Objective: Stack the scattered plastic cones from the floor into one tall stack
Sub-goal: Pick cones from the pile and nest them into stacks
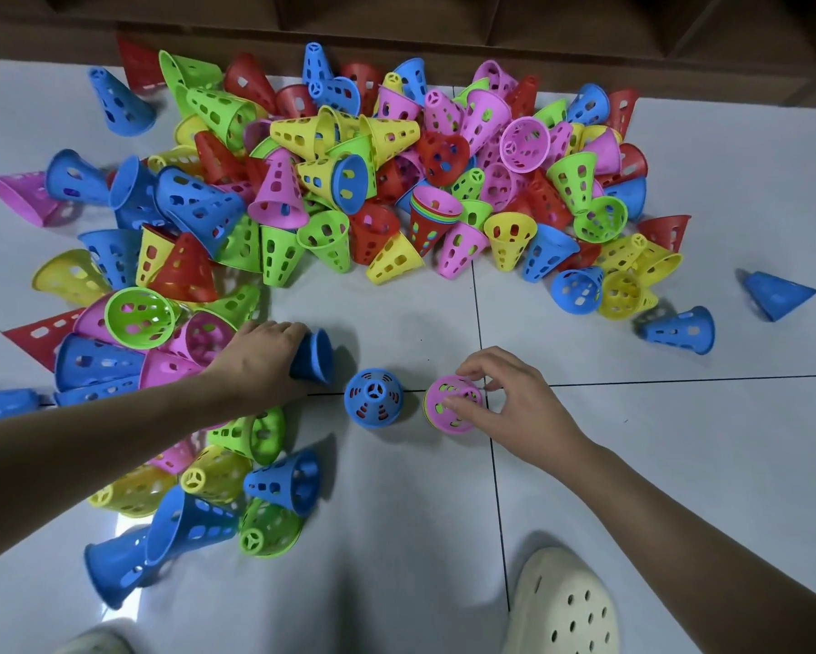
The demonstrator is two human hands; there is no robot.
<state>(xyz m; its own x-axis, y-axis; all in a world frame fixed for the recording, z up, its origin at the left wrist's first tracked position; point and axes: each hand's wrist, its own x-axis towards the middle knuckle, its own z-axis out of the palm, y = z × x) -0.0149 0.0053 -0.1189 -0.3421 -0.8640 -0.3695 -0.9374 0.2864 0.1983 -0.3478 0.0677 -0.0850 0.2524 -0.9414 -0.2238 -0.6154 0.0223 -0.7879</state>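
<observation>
Early stage: left hand (264, 358) grips a loose blue cone (314, 356) lying on the floor (680, 464); right hand (514, 398) fingers pinch the pink-topped short stack (453, 403). A blue-topped stack (374, 397) stands between. Big pile (349, 181) left unstacked.

Perforated colourful cones (330, 181) lie heaped; blue stack (373, 397) and pink-topped stack (453, 403) stand upright.

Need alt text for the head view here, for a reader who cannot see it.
A person's left hand grips a blue cone lying on its side, while the right hand pinches the pink top cone of a short upright stack on the white tiled floor. An upright blue cone stands between them; a large multicoloured pile of cones lies behind.
</observation>
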